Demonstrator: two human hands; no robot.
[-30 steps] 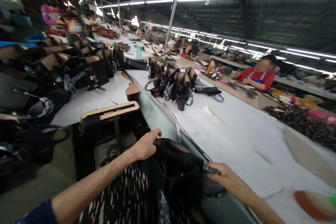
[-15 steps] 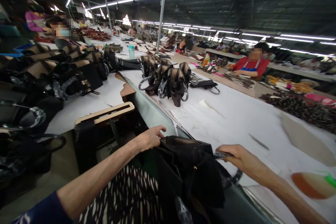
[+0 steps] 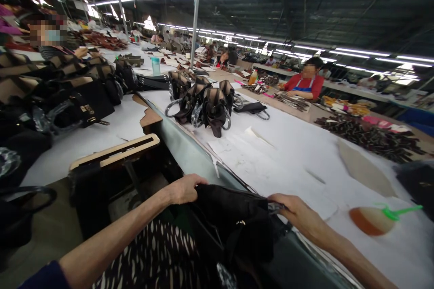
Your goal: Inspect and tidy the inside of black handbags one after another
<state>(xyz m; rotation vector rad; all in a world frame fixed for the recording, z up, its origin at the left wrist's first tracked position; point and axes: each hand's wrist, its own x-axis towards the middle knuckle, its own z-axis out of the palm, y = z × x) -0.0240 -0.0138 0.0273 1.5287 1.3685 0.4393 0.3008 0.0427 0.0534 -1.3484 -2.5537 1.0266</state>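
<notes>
A black handbag (image 3: 237, 226) hangs in front of me at the near edge of the long white worktable (image 3: 288, 153). My left hand (image 3: 183, 188) is closed on the bag's left top edge. My right hand (image 3: 293, 212) is closed on its right top edge, where a plastic-wrapped handle shows. The bag's lower part is hidden below the frame.
A cluster of finished black handbags (image 3: 203, 104) stands further up the table. More bags (image 3: 77, 95) crowd the left bench. A wooden slotted stand (image 3: 115, 151) sits left of the gap. An orange-and-white bowl (image 3: 371, 219) lies at right. Seated workers (image 3: 305, 83) line the benches.
My view has turned to the right and my right hand has drawn back toward the bag's top. Both hands still grip the bag.
</notes>
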